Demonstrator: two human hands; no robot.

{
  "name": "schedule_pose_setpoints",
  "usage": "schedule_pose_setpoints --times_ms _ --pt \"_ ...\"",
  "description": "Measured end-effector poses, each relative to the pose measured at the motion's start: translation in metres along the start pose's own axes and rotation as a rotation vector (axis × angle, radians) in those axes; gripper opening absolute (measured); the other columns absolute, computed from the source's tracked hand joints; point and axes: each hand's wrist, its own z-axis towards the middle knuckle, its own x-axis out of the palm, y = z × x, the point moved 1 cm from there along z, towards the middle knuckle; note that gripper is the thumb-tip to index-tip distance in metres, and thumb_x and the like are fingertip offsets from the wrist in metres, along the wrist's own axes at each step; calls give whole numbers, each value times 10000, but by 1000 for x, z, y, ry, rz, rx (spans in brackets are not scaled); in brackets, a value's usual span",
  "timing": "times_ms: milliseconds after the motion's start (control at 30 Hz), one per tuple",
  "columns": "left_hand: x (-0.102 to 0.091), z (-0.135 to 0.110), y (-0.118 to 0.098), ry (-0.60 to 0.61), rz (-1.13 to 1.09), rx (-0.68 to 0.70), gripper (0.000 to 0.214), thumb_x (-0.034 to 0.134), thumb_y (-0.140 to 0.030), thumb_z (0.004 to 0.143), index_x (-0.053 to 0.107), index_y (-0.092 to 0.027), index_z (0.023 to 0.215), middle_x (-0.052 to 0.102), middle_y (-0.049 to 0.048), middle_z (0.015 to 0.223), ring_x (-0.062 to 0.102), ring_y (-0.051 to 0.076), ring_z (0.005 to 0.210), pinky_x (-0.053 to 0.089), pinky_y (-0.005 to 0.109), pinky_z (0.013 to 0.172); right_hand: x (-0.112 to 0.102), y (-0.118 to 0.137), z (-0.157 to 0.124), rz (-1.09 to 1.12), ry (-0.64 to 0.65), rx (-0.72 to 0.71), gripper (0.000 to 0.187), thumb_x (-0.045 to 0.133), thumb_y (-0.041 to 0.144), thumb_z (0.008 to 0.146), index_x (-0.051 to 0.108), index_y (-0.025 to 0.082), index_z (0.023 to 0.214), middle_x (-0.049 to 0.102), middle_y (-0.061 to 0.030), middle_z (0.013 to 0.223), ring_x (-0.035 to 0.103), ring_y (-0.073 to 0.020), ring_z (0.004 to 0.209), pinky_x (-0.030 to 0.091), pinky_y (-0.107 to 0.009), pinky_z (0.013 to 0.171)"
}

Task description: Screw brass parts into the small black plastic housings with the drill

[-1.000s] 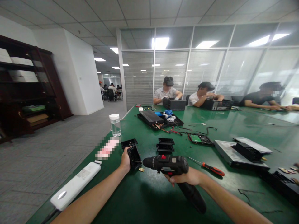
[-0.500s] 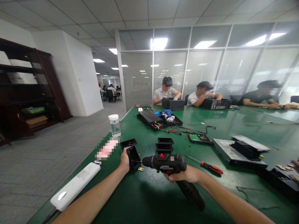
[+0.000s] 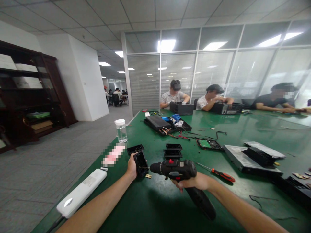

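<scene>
Over the green tabletop (image 3: 126,210), my right hand (image 3: 194,182) grips the cordless drill (image 3: 181,170), lengthwise toward the black rectangular housing (image 3: 140,161) my left hand (image 3: 132,167) holds.

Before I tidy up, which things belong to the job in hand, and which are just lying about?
Job in hand:
black drill, in the right hand
black casing, in the left hand
probably the similar casings nearby

Seemingly just lying about:
clear bottle
orange screwdriver
white corded box
</scene>
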Motion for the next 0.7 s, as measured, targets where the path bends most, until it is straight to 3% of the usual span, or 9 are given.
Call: schedule_pose_setpoints --times_ms 700 --pt "2 -4 -2 16 -14 -13 218 471 -322 694 558 -122 691 589 51 533 596 203 500 475 319 484 3 5 0 -1 -18 22 291 609 303 698 526 98 886 459 -20 733 491 -115 664 472 -307 669"
